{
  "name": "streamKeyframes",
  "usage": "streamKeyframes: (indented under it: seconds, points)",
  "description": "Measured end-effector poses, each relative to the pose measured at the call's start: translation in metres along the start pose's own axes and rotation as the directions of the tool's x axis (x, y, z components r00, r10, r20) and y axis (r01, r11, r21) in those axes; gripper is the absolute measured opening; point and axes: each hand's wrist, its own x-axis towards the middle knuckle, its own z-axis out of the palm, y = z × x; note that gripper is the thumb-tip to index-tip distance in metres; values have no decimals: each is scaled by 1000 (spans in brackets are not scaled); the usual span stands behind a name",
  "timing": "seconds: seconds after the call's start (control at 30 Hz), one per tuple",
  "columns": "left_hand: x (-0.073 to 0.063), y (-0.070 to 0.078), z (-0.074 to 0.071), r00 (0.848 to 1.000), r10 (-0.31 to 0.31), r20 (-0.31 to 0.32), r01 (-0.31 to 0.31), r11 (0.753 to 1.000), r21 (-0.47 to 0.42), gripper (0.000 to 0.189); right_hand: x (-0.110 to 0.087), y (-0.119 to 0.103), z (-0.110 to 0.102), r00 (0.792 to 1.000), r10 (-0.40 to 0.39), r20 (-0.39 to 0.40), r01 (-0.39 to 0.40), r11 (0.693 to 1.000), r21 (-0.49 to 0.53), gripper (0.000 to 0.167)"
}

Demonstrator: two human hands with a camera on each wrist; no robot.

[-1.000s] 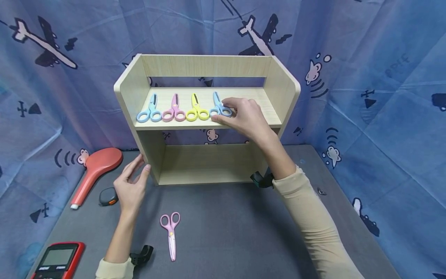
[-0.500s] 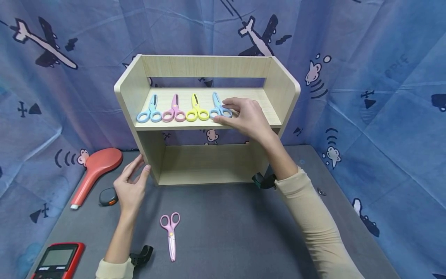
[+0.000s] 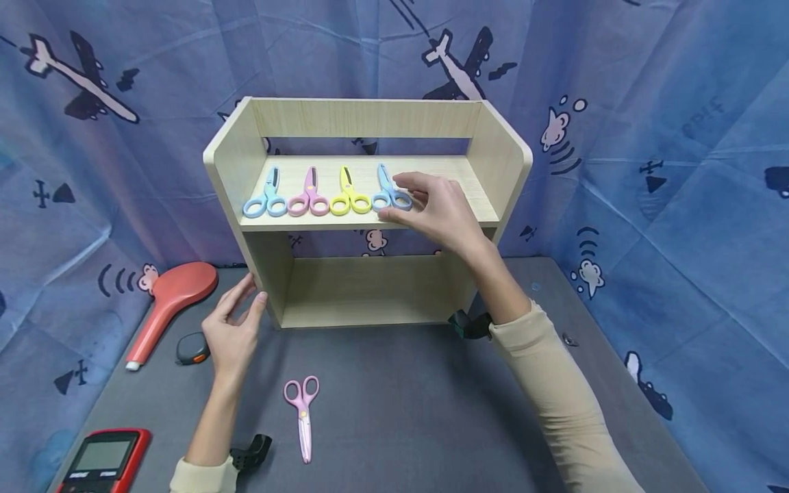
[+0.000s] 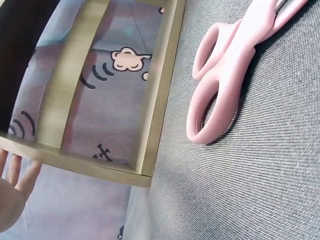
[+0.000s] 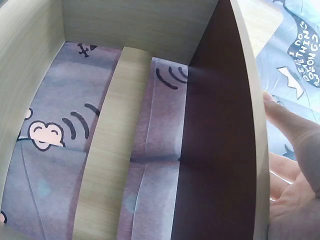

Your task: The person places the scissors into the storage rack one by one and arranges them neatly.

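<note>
On the upper board of a small wooden shelf (image 3: 370, 318), blue scissors (image 3: 271, 195), pink scissors (image 3: 309, 195) and yellow scissors (image 3: 348, 195) lie in a row, blades toward the back. My right hand (image 3: 440, 212) is at the rightmost blue scissors (image 3: 385, 188), thumb and fingers spread around the right finger loop. The right wrist view shows its thumb over the shelf edge; the scissors are hidden there. My left hand (image 3: 234, 332) touches the shelf's left side panel with its fingertips. Another pair of pink scissors (image 3: 302, 411) lies on the table, handles toward the shelf.
At the left of the table lie a red-orange paddle-shaped tool (image 3: 185, 282), a dark tape measure (image 3: 192, 348) and a red meter with a screen (image 3: 105, 455). A small metal piece (image 3: 570, 339) lies at right. Blue printed cloth (image 3: 616, 103) hangs behind.
My right hand has shifted very slightly right and toward the front, its thumb a little lower on the board's edge. The scissors and my left hand look unchanged.
</note>
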Motion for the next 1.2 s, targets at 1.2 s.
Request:
streamKeyframes:
  seconds: [1.2]
  points:
    - [0, -1, 0, 1000, 17, -4, -17, 1000, -15, 40, -128, -9, 114, 836, -374, 402, 92, 817, 569, 44]
